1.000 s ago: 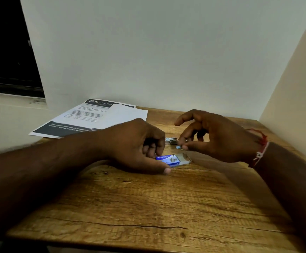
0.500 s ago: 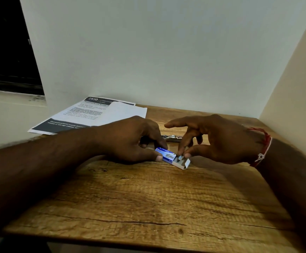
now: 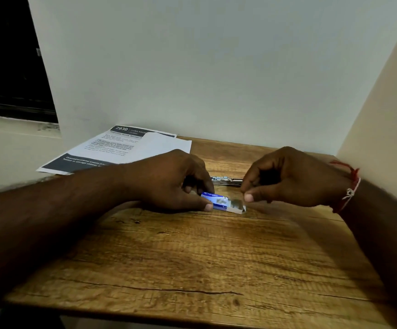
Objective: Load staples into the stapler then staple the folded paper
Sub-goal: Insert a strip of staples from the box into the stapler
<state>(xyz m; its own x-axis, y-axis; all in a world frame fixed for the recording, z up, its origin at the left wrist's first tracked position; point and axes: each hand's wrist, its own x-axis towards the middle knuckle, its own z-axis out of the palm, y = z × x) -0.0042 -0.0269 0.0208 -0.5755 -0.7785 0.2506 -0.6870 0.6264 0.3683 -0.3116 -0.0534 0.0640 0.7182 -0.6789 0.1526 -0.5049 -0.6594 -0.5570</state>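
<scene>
Two hands on surface (image 3: 192, 257): our left hand (image 3: 169, 181) pinches staple box (image 3: 216, 200); right hand (image 3: 287, 179) curled at blurred open end, hold unclear; stapler (image 3: 226, 180) mostly hidden.

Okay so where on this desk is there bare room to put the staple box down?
Free: the wide wooden tabletop from both hands to the near edge. Crowded: the middle, where the left hand pins the small blue staple box, the right hand pinches beside it, metal stapler behind; printed papers fill back-left.

Dim, warm indoor light. Soft shadows under both forearms on the table (image 3: 192, 262). Glare washing out the small blue box (image 3: 216, 200). Wide-angle bending at edges; slight blur throughout.
</scene>
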